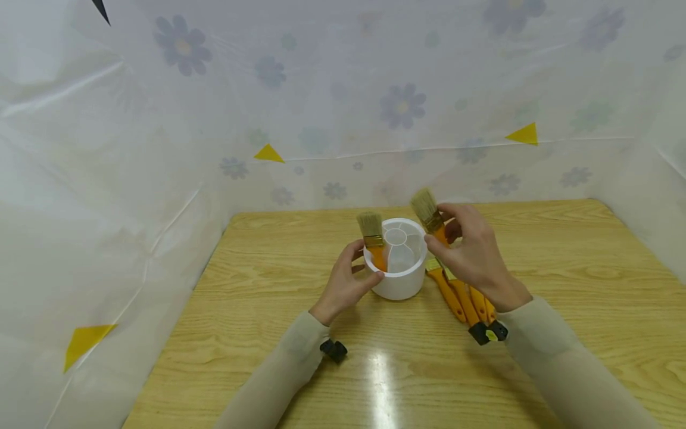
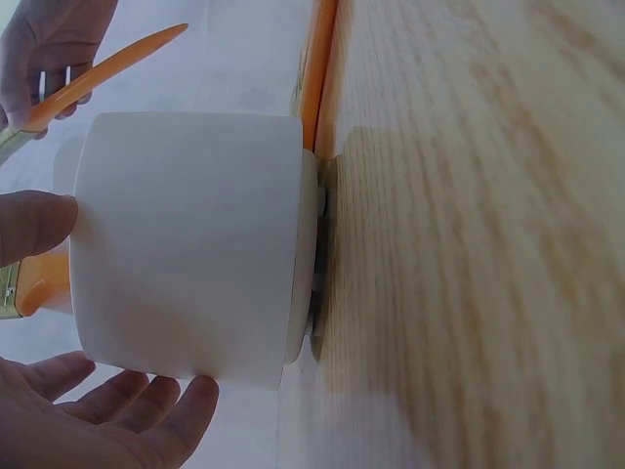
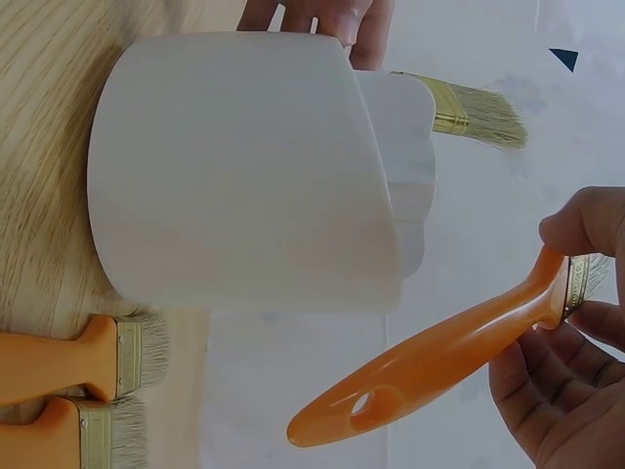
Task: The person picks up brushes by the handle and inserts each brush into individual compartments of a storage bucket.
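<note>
A white round divided holder (image 1: 399, 287) stands on the wooden table, and my left hand (image 1: 347, 285) grips its left side, thumb at the near rim. One flat paintbrush (image 1: 371, 229) with an orange handle stands in it, bristles up, in a left compartment. Above the holder's right rim, my right hand (image 1: 474, 247) pinches a second paintbrush (image 3: 430, 366) near its metal band. Its bristles point up, and in the right wrist view its handle end is free, apart from the holder. Several more paintbrushes (image 1: 447, 295) lie beside the holder, partly under my right hand and wrist.
The wooden table (image 1: 257, 268) meets a flower-patterned plastic sheet (image 1: 332, 119) at the back and sides. Yellow tape pieces (image 1: 522, 134) are on the sheet. A dark wrist device (image 1: 333, 350) sits at my left cuff.
</note>
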